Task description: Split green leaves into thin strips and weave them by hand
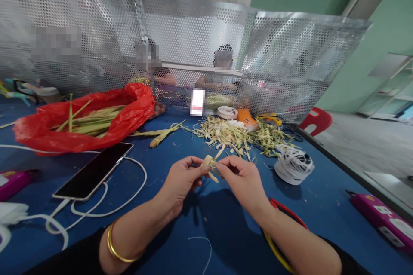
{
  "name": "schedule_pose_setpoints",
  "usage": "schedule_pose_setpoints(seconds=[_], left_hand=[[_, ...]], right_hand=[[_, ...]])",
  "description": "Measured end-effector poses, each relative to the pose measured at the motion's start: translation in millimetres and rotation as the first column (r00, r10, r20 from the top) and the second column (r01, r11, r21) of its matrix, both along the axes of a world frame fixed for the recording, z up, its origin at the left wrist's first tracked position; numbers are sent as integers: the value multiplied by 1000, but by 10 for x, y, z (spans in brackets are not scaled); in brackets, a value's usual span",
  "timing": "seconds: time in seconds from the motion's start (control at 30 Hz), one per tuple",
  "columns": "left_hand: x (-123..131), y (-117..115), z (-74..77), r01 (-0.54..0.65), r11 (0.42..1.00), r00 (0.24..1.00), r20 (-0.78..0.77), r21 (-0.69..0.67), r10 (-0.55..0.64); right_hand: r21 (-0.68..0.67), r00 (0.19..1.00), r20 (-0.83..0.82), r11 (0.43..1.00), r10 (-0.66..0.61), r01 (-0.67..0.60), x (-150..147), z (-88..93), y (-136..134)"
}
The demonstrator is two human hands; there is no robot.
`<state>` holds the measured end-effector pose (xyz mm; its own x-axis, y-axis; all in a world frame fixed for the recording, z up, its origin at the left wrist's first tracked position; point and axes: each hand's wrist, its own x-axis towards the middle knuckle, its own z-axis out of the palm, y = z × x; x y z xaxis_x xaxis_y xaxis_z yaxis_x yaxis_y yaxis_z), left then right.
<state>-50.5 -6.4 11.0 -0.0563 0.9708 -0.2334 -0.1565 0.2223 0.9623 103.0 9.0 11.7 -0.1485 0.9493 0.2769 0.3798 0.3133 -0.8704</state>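
Observation:
Between my two hands is a small piece of folded pale leaf strips, with loose ends sticking out above and below. My left hand pinches it from the left, thumb on top. From the right, my right hand grips a strip of the same piece between thumb and forefinger. Both hands hover over the blue table. Just beyond them lies a pile of cut leaf scraps. A red plastic bag to the left holds long green-yellow leaves.
A phone with a white cable lies at left. On the right are a roll of white strapping and a purple power strip. Tape sits behind the scraps. A perforated metal screen crosses the back, with people behind it.

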Motion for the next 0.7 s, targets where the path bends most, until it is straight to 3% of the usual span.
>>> schedule_pose_setpoints(seconds=[0.2,0.57,0.7], left_hand=[[31,-24,25,-21,998,999,-48,61,24],[51,-26,37,-8,998,996,-88,67,14],[58,-45,45,7,995,988,-154,103,9]], right_hand=[[-114,998,37,992,-42,46,0,46,-3],[-81,998,53,996,-30,34,2,8,7],[-82,999,-38,997,8,-11,-6,-1,-1]])
